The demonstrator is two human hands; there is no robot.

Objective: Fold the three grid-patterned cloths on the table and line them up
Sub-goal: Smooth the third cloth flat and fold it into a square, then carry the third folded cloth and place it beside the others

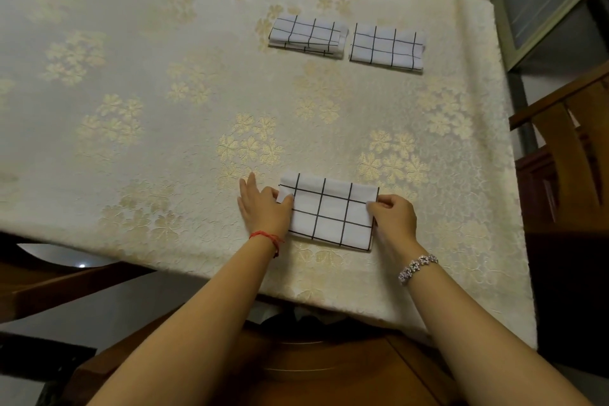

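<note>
Looking down from the head camera, we see the left hand (263,209) pinching the left edge of the near cloth (331,212), which lies folded on the floral tablecloth (148,148). The right hand (393,216) curls over its right edge. Farther back, the second cloth (308,36) and third cloth (387,48) lie folded side by side, just apart.

Both arms fwd, L hand (263,208) & R hand (393,216) pinching cloth (333,214) ends.
</note>
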